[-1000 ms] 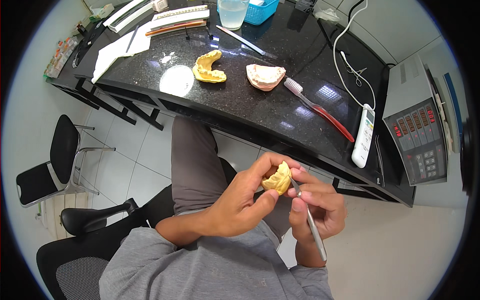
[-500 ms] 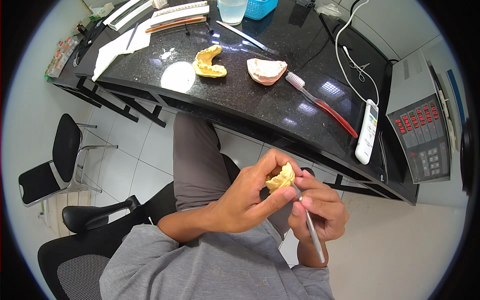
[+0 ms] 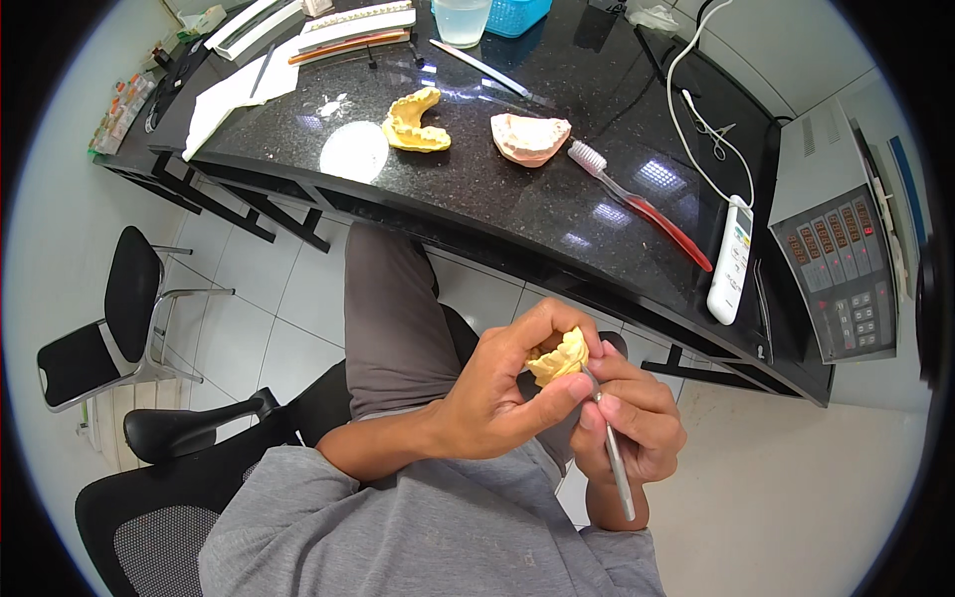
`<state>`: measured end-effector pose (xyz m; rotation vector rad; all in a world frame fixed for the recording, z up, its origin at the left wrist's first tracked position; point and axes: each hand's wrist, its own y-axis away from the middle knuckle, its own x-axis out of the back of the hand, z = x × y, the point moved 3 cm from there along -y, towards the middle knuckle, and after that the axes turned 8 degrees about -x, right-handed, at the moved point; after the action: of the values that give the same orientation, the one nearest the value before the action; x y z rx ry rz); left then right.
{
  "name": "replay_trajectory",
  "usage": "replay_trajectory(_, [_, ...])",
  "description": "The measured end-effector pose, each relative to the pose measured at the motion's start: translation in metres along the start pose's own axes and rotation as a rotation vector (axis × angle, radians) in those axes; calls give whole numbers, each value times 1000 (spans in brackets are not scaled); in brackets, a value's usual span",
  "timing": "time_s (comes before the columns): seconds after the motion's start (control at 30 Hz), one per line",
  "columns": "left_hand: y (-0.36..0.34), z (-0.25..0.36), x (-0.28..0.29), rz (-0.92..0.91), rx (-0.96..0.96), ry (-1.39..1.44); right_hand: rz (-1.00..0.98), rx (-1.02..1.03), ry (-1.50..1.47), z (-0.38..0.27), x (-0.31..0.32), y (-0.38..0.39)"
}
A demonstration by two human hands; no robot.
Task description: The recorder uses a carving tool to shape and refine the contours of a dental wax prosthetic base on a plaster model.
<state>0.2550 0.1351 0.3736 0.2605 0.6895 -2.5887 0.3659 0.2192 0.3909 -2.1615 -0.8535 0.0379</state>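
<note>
Over my lap, my left hand (image 3: 507,383) is closed around a small yellow plaster dental cast (image 3: 559,360), with thumb and fingers on its sides. My right hand (image 3: 634,418) grips a thin metal carving knife (image 3: 619,463), its handle slanting down toward me. The knife's blade end meets the cast's right side; its very tip is hidden by fingers. On the black table lie a yellow horseshoe-shaped dental cast (image 3: 416,124) and a pink and white dental cast (image 3: 530,141).
A red-handled toothbrush (image 3: 657,224) lies right of the pink cast, near a white remote control (image 3: 731,264). A control box (image 3: 836,269) stands at the right. Behind are a cup of liquid (image 3: 463,22), a blue basket (image 3: 517,15) and tooth trays (image 3: 356,32). A chair (image 3: 129,308) is at left.
My right hand and the knife have shifted slightly left. The cast has turned a little in my left hand. The casts on the table have not moved.
</note>
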Motion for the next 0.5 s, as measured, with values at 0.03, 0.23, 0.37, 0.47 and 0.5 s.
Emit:
replay_trajectory(0.03, [0, 0, 1, -1, -1, 0, 0, 1, 1, 0, 0, 0])
replay_trajectory(0.23, [-1, -1, 3, -11, -14, -61, 9, -13, 4, 1, -2, 2])
replay_trajectory(0.37, [-2, 0, 2, -2, -25, -56, 34, -3, 11, 2, -2, 3])
replay_trajectory(0.47, [-3, -2, 1, -30, -62, -151, 115, -1, -32, 6, 0, 9])
replay_trajectory(0.5, [-4, -3, 0, -52, -110, -239, 182, -4, -81, 7, 2, 10])
